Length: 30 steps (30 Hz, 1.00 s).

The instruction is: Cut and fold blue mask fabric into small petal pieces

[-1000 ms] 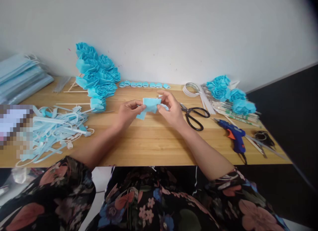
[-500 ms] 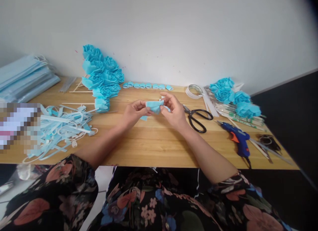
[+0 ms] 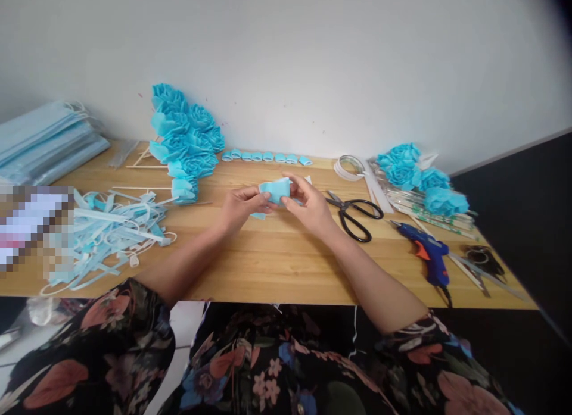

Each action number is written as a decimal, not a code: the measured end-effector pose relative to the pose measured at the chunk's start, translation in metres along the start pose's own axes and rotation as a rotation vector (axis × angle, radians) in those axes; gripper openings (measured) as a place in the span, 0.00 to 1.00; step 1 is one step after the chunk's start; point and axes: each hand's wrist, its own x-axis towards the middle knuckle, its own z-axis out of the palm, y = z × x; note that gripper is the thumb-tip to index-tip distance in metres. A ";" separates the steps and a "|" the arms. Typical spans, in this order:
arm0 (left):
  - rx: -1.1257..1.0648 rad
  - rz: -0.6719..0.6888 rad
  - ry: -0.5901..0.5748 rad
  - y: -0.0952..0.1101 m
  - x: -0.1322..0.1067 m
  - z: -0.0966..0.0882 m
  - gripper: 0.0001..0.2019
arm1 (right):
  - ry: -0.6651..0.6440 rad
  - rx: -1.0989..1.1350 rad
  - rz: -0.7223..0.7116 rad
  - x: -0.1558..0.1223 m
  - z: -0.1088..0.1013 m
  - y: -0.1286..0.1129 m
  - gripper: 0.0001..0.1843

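Above the middle of the wooden table (image 3: pixel 277 266), a light-blue piece of mask fabric (image 3: pixel 277 190) is held between both hands. My left hand (image 3: pixel 241 208) pinches its left end between thumb and fingers. At the opposite end, my right hand (image 3: pixel 308 203) is closed on the fabric, thumb in front and fingers behind. The piece looks folded over at the right. Another small blue scrap (image 3: pixel 258 215) lies on the table just under my left fingers. Black-handled scissors (image 3: pixel 355 215) rest to the right of my right hand.
Blue fabric flowers (image 3: pixel 187 135) and cut strips (image 3: pixel 116 230) lie on the left, near stacked masks (image 3: pixel 49 138). Small folded blue pieces (image 3: pixel 268 156) line the wall. To the right are a tape roll (image 3: pixel 350 167), more flowers (image 3: pixel 415 171) and a glue gun (image 3: pixel 426 251).
The fabric has turned in my hands, and its right end now looks folded over. My right fingers have shifted slightly lower behind it. The view has tilted a little.
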 end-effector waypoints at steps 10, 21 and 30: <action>-0.113 -0.097 -0.009 -0.001 0.007 -0.005 0.20 | 0.031 -0.024 -0.023 0.000 0.000 -0.001 0.25; 0.132 0.044 -0.016 0.007 -0.005 0.005 0.17 | -0.005 -0.013 0.040 -0.003 0.001 -0.011 0.13; 0.069 -0.017 -0.019 0.005 -0.001 0.004 0.21 | 0.079 -0.068 0.017 -0.002 0.001 -0.009 0.15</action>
